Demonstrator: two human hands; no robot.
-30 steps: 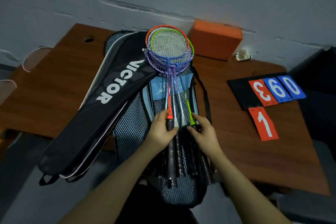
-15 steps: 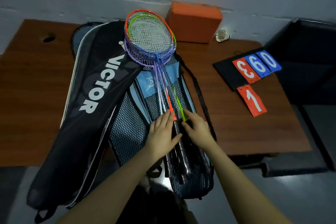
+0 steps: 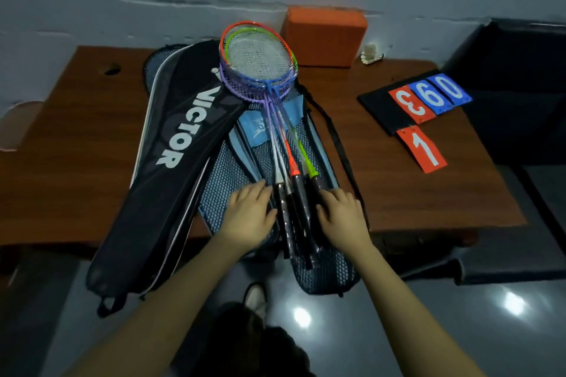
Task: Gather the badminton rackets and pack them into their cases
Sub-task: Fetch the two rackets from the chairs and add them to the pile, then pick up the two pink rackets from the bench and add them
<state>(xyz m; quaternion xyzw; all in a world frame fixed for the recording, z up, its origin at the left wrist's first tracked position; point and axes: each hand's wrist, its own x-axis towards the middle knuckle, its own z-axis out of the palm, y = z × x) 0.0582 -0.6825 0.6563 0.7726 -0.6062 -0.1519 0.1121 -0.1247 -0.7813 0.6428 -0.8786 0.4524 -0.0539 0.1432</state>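
Note:
Several badminton rackets (image 3: 258, 64) lie stacked, heads together at the back, with orange, green, blue and purple frames. Their dark handles (image 3: 298, 208) fan out toward me over a blue mesh case (image 3: 220, 180). A black case marked VICTOR (image 3: 171, 156) lies to the left, partly over the mesh case and hanging off the table's front edge. My left hand (image 3: 249, 216) rests flat on the mesh case just left of the handles. My right hand (image 3: 343, 216) lies flat just right of them, fingers straight. Neither hand grips a racket.
The brown wooden table (image 3: 76, 138) stands against a grey wall. An orange block (image 3: 324, 37) and a shuttlecock (image 3: 370, 53) sit at the back. A black board with number cards (image 3: 422, 107) lies on the right. A dark seat (image 3: 514, 86) stands beside the table.
Both hands have moved apart, off the top of the handles to either side of them. The handles now lie uncovered between my hands. The camera view shifted slightly.

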